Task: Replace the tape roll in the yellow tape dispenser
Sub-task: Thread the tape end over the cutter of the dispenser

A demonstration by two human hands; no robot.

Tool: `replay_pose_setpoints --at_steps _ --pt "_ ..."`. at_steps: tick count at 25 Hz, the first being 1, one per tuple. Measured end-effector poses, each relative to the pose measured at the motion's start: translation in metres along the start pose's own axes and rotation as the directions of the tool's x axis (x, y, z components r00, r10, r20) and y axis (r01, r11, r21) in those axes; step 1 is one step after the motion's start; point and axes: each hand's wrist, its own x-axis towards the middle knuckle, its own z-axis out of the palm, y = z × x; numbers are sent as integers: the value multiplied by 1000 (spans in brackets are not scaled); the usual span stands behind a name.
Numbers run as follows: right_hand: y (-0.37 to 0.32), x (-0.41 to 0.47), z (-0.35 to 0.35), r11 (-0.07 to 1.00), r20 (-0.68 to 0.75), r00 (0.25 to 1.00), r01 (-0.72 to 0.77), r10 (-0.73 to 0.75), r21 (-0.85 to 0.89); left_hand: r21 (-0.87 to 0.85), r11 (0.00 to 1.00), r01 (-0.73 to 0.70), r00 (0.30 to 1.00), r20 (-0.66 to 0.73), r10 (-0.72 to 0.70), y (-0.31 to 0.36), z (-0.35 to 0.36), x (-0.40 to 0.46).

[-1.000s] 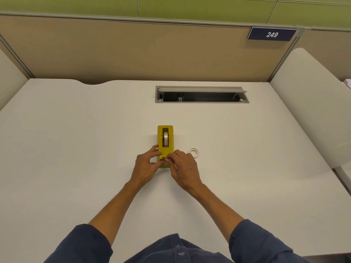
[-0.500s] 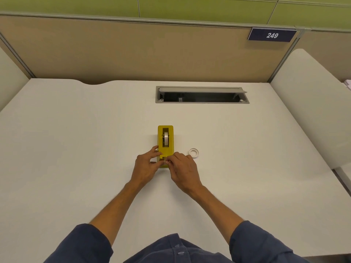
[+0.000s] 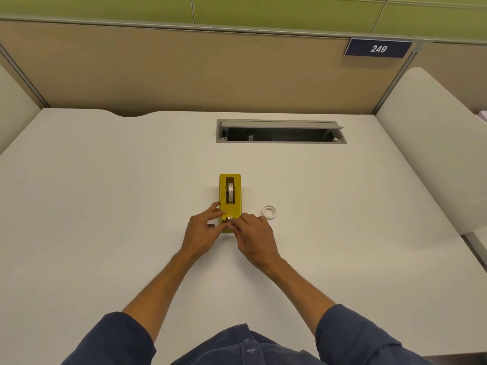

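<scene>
Grip: my left hand (image 3: 204,233) and right hand (image 3: 254,237) meet at the near end of the yellow dispenser (image 3: 230,200), fingertips pinched narrow on what looks like a short strip of tape at the cutter; I cannot tell for sure that both hold it.
Left hand: fingers also lie against the dispenser's left side.
Dispenser: stands near the middle of the desk (image 3: 105,206), long side pointing toward the far edge, with a tape roll (image 3: 231,192) upright in its slot.
Spare ring: a white ring (image 3: 269,212) lies flat just to the right of the dispenser, apart from it and close beside my right knuckles.
Around: an open grey cable tray (image 3: 280,131) is sunk into the desk near the far edge; a partition (image 3: 184,69) behind it carries a dark sign (image 3: 378,48) reading 249.
In the way: my own fingers cover the dispenser's near end.
Hard to see: the cutter and the tape's loose end are mostly hidden and too small to make out.
Cut off: my blue sleeves (image 3: 113,341) run out of the bottom edge.
</scene>
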Motion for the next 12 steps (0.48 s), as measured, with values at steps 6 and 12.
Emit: replay_pose_setpoints --at_steps 6,12 --pt "6 -1 10 985 -61 993 88 -98 -148 -48 999 -4 1000 3 4 -5 0 -1" --pt "10 -2 14 971 -141 979 116 -147 -210 -43 999 -28 1000 -2 28 -8 1 -2"
